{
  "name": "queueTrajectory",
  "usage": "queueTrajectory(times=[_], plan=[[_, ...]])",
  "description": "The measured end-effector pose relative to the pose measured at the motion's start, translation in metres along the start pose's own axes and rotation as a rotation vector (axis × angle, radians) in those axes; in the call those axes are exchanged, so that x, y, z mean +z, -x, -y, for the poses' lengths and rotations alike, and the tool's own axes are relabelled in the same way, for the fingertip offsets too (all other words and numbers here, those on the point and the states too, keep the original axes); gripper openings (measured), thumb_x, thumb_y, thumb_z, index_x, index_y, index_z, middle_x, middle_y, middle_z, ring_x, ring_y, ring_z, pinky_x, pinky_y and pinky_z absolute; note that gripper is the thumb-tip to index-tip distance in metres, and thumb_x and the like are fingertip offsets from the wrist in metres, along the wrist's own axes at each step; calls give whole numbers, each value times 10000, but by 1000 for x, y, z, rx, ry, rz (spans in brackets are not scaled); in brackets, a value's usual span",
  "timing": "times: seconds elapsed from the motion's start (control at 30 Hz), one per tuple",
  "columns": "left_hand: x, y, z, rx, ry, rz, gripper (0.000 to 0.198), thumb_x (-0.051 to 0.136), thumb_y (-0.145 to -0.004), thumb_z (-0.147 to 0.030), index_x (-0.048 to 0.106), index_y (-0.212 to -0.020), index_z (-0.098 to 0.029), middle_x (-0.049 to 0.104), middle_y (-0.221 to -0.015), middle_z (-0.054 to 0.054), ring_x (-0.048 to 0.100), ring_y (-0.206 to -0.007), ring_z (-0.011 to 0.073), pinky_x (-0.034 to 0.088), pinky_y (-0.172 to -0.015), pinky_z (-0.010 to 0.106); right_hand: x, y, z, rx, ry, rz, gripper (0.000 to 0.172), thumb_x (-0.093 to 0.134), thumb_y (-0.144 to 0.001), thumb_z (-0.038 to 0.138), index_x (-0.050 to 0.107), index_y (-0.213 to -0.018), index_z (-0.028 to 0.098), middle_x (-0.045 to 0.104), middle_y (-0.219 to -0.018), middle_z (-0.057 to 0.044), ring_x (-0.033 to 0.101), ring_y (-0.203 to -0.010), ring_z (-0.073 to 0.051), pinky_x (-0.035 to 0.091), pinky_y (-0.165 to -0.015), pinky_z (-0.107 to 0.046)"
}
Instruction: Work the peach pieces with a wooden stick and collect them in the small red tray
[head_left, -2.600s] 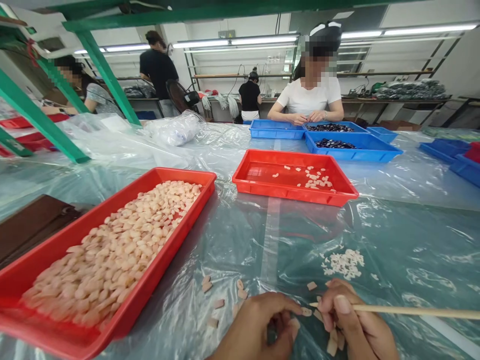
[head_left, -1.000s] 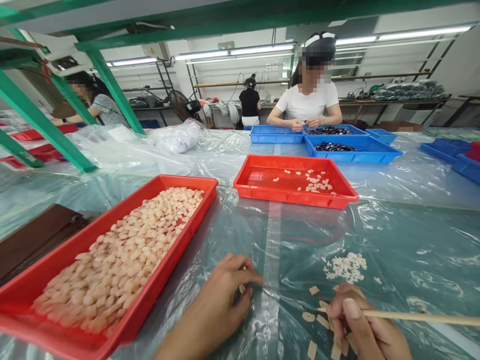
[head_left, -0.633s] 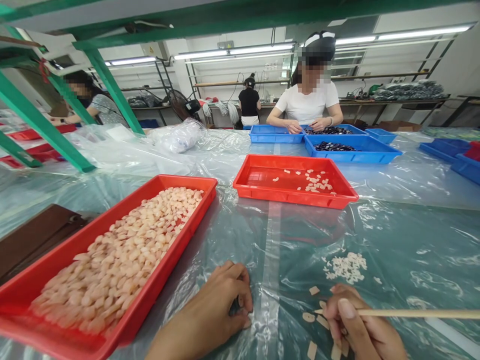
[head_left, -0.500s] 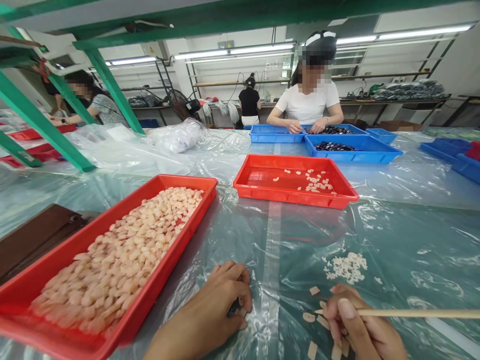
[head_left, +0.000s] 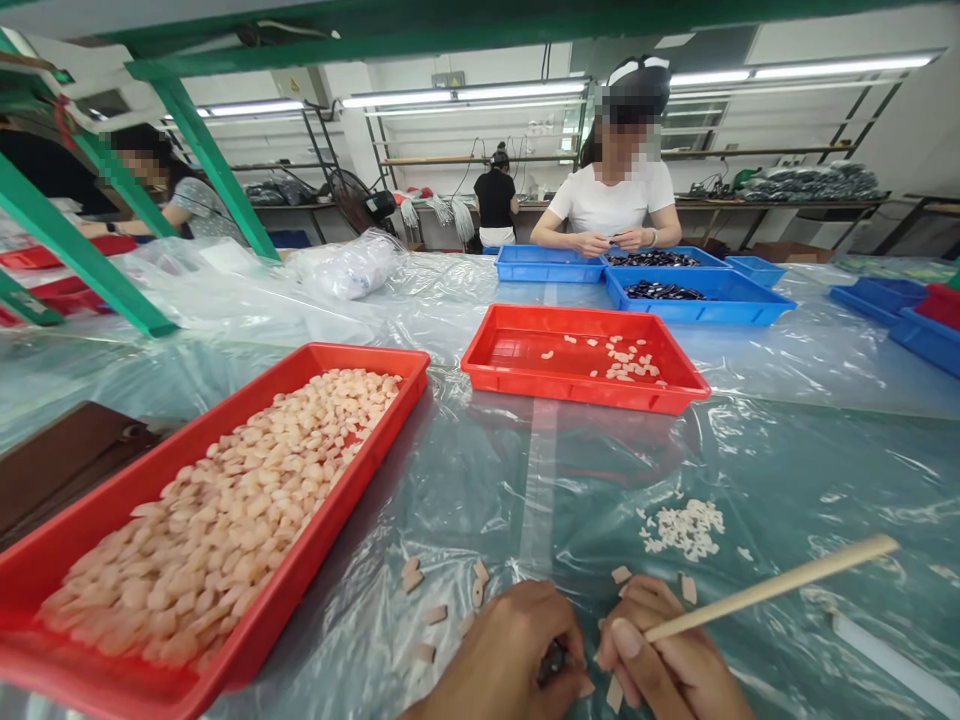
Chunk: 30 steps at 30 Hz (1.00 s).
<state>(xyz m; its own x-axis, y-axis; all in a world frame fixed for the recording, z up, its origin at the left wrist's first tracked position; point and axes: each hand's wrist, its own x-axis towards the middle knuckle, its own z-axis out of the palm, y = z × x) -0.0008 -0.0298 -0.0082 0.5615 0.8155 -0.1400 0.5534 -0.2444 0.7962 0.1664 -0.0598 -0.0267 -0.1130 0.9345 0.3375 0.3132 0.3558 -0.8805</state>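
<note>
Head view: left hand (head_left: pixel 517 655) curled, pinching a small dark piece (head_left: pixel 553 660); right hand (head_left: pixel 667 660), just beside, grips a wooden stick (head_left: pixel 772 585) over the tabletop (head_left: pixel 480 480).

A long counter (head_left: pixel 787 480) covered in clear, wrinkled plastic sheeting carries everything here. On its near left lies a long red plastic tray (head_left: pixel 97 505) heaped with pale pink pieces, and beside that a dark brown flat case (head_left: pixel 60 460). Farther back, near the middle, sits a second red plastic tray (head_left: pixel 525 345) holding only a few pieces. Behind it stand blue plastic trays (head_left: pixel 720 295), some holding dark parts. A small heap of white bits (head_left: pixel 684 527) and scattered pink pieces (head_left: pixel 411 575) lie directly on the sheeting near the front edge.
</note>
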Motion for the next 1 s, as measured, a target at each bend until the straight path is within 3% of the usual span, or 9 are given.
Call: queueTrajectory(times=[0.17, 0.37, 0.57, 0.7, 0.9, 1.0], plan=[[-6, 5, 0, -44, 28, 14, 158, 719, -649, -18, 680, -723, -152, 578, -713, -11, 529, -681, 143, 372, -627, 195, 3, 2, -6, -42, 75, 102, 401, 343, -977, 377, 467, -619, 246, 498, -539, 58, 541, -616, -172, 356, -890, -375], [-6, 6, -2, -42, 29, 16, 158, 681, -680, -16, 692, -739, -162, 606, -733, 1, 557, -706, 154, 388, -654, 207, 9, 5, -9, -19, 182, 96, 409, 314, -988, 403, 458, -636, 254, 442, -482, 67, 556, -595, -176, 401, -810, -379], [-4, 7, -3, -79, 7, 1, 116, 687, -697, -55, 695, -754, -155, 593, -714, -4, 547, -675, 149, 377, -614, 204, 4, 2, -12, -277, 378, 167, 358, 305, -1003, 325, 434, -679, 243, 527, -559, 62, 518, -532, -138, 422, -720, -334], [-2, 6, -1, -52, 1, -16, 93, 681, -718, -57, 706, -755, -138, 620, -746, 19, 573, -724, 159, 384, -638, 202, 4, 1, -14, -345, 475, 207, 398, 277, -1009, 317, 361, -631, 226, 490, -512, 77, 473, -461, -110, 412, -704, -321], [-1, 7, -1, -62, 0, -21, 74, 710, -701, -78, 721, -744, -137, 613, -724, 21, 564, -686, 154, 384, -603, 198, 8, 3, -8, -208, 252, 69, 387, 273, -1005, 403, 454, -695, 257, 496, -510, 92, 498, -485, -126, 368, -816, -363], [-1, 7, 0, -37, -8, -28, 62, 697, -713, -79, 723, -740, -130, 618, -724, 30, 578, -700, 164, 396, -626, 204, 9, 2, -4, -152, 171, 70, 397, 294, -999, 420, 443, -671, 256, 533, -550, 87, 535, -542, -137, 345, -830, -370]])
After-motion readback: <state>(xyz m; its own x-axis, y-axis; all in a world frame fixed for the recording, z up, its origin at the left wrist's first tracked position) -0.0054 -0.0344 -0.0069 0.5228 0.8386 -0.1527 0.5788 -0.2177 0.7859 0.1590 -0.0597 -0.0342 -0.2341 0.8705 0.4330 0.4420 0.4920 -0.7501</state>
